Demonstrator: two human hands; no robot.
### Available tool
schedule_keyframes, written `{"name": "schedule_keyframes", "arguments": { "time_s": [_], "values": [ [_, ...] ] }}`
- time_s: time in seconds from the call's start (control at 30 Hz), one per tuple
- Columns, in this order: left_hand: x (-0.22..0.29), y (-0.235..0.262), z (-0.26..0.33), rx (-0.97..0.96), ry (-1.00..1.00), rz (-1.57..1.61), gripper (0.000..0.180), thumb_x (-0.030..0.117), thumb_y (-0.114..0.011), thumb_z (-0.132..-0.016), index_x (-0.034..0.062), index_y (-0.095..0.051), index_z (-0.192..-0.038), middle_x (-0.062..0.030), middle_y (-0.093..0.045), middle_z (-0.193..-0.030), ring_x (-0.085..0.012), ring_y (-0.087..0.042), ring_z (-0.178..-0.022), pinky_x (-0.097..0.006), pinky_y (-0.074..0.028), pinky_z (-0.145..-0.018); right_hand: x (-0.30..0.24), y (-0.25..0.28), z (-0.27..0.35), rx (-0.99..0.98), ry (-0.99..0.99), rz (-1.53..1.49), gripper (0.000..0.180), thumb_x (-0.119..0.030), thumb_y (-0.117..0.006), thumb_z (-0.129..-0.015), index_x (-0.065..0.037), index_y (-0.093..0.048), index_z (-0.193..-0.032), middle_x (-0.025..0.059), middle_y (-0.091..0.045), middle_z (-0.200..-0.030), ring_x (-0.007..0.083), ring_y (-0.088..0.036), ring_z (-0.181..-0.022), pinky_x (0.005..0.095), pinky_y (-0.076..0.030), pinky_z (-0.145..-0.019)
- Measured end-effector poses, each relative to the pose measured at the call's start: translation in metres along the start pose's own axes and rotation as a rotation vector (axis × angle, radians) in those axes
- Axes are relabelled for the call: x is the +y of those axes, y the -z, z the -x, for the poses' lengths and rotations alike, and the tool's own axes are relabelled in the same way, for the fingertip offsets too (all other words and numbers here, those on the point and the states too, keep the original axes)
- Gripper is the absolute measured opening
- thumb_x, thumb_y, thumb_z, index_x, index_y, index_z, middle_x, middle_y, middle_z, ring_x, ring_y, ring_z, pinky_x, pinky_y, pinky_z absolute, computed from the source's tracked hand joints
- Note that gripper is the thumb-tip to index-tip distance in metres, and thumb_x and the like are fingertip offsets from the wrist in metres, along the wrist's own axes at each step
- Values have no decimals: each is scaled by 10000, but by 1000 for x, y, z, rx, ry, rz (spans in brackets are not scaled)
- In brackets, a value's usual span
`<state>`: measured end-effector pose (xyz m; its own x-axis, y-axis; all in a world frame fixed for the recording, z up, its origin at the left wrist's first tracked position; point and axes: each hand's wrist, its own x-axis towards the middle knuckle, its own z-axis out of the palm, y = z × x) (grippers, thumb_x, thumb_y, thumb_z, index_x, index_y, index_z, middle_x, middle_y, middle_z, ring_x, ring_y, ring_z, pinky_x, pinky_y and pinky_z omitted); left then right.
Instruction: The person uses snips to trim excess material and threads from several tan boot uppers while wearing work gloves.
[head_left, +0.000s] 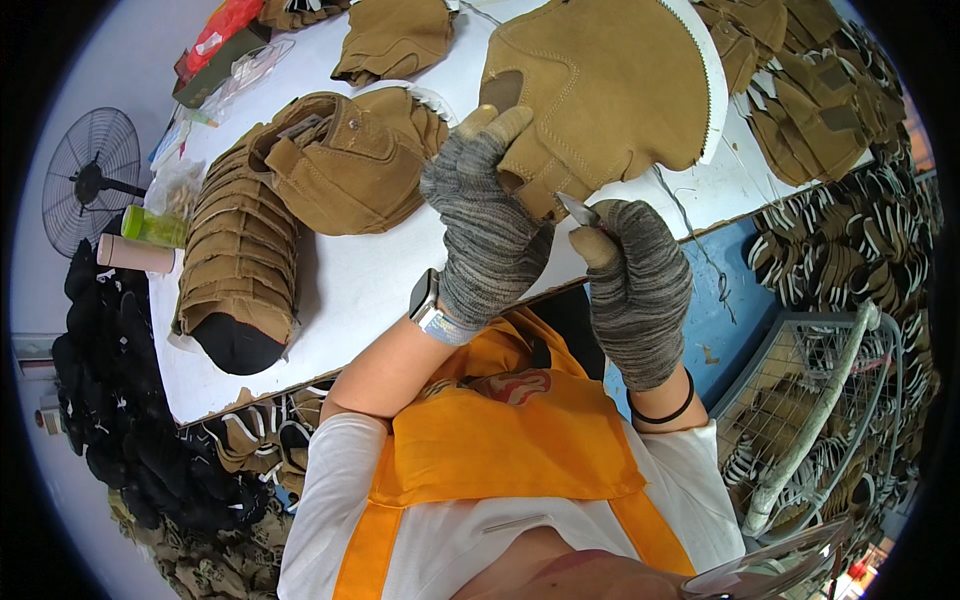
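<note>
One brown piece (620,95) lies over the white surface (365,290), its toothed white edge (719,95) at right. The left hand (490,220) lays two fingers on its left side; whether the rest pinch it, I cannot tell. The right hand (640,290) pinches a blade (575,208) in its fingers, tip close to the piece's near edge. A stack (238,245) lies at left, a fan (89,183) further left

Left hand (490,215) holding brown suede piece (610,90), right hand (640,285) gripping pointed metal tool (574,208) near its lower edge
</note>
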<state>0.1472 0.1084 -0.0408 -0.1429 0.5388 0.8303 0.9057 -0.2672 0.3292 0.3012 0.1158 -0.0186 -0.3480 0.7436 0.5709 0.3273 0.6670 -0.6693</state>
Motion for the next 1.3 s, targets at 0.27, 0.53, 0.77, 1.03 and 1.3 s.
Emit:
{"name": "schedule_keyframes", "arguments": {
  "time_s": [0.27, 0.53, 0.77, 1.03, 1.3],
  "values": [
    [-2, -1, -6, 56, 46, 179, 572, 34, -727, -638, 8, -516, -1169, -139, -535, -1112, -333, -515, -1033, -413, -405, -893, 1, 1, 1, 1, -121, -78, 261, -234, -655, -856, 5, -589, -939, 141, -604, -774, 257, -603, -687, 333, -497, -648],
    [-5, -4, -4, 52, 39, 137, 537, 33, -722, -639, 3, -535, -1142, -136, -552, -1080, -340, -535, -996, -418, -416, -880, 0, 7, 6, -39, -111, -92, 331, -316, -617, -885, 6, -591, -952, 149, -610, -791, 271, -609, -705, 339, -497, -661],
    [3, 1, -4, 1, 118, 102, 557, 27, -710, -640, 8, -524, -1165, -129, -564, -1068, -333, -541, -998, -422, -410, -893, -4, 6, 5, -83, -149, -132, 319, -305, -614, -890, 8, -590, -951, 145, -612, -801, 265, -608, -702, 331, -497, -657],
    [-4, -10, 3, 21, 31, 96, 744, 107, -815, -572, 71, -478, -1234, -146, -493, -1179, -315, -506, -1033, -429, -383, -854, -2, 7, 2, -51, -62, -69, 263, -264, -627, -882, -8, -589, -928, 132, -601, -778, 262, -597, -667, 327, -495, -628],
    [2, -7, 8, -101, 133, 87, 781, 96, -801, -591, 81, -430, -1279, -131, -452, -1242, -302, -413, -1166, -435, -279, -958, 1, 2, 2, 37, 43, 81, 205, -200, -655, -852, -13, -596, -912, 138, -603, -753, 282, -606, -650, 343, -496, -601]
  ]
}}
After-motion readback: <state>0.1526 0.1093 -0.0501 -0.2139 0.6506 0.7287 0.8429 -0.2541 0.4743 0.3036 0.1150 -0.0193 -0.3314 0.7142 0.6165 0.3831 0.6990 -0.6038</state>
